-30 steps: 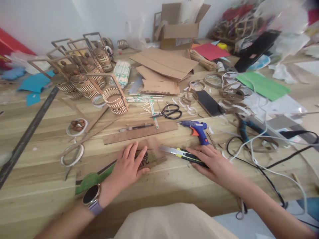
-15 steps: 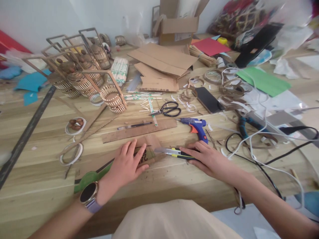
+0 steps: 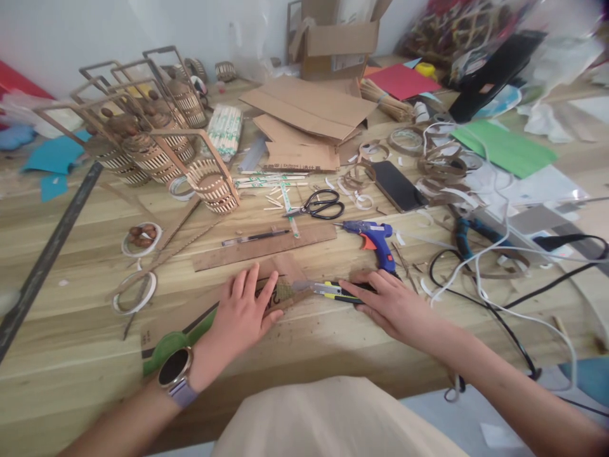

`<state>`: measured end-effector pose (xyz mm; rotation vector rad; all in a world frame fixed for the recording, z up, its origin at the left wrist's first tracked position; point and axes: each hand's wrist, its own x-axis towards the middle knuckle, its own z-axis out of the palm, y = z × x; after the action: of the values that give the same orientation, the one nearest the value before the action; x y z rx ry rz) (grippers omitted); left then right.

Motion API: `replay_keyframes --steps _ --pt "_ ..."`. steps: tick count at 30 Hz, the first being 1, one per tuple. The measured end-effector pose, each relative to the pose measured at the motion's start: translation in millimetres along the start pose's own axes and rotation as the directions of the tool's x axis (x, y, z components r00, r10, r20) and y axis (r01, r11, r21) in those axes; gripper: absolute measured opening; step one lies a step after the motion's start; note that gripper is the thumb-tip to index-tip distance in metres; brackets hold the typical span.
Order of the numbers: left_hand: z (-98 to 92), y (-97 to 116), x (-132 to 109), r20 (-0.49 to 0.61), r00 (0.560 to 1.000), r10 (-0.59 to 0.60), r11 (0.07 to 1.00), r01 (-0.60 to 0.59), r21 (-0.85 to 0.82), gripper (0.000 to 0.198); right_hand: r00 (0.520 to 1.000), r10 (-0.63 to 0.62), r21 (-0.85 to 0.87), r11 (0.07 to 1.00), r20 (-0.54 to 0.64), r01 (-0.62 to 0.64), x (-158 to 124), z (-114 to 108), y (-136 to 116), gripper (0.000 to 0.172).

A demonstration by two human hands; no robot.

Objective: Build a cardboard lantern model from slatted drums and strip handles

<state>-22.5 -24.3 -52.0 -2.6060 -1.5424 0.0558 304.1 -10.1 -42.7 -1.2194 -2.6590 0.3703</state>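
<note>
My left hand [image 3: 245, 311] lies flat with its fingers spread, pressing on a cardboard piece [image 3: 200, 301] with green print. My right hand [image 3: 390, 304] is closed around a yellow and black utility knife [image 3: 335, 291]. The knife's blade points left and touches the right end of that cardboard, close to my left fingertips. Beyond them lies a cardboard strip [image 3: 266, 247] with a pen [image 3: 254, 238] along it. A blue glue gun [image 3: 373, 238] rests just beyond my right hand, and black-handled scissors [image 3: 321, 206] lie farther back.
Small stick baskets [image 3: 212, 184] with tall handles stand at the back left. Cardboard sheets [image 3: 309, 108] and an open box [image 3: 340, 51] are at the back. A phone [image 3: 397, 185], paper rolls and tangled cables [image 3: 480, 266] occupy the right side.
The knife has shifted slightly left along the cardboard's right end, where a narrow edge now stands slightly raised. My left hand stays in place; the view has shifted a little.
</note>
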Motion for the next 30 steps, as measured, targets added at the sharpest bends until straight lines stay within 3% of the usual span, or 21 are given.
replay_keyframes --steps 6,30 --pt "6.5 -2.6 -1.3 -0.041 0.999 0.002 0.999 -0.004 -0.046 0.064 1.0 -0.017 -0.015 1.0 0.003 0.017 1.0 -2.7 -3.6 0.05" --pt "2.3 4.0 0.7 -0.023 0.999 -0.025 0.999 0.026 0.022 0.061 0.999 -0.035 -0.057 0.998 -0.023 0.033 -6.9 -2.5 -8.2 0.043"
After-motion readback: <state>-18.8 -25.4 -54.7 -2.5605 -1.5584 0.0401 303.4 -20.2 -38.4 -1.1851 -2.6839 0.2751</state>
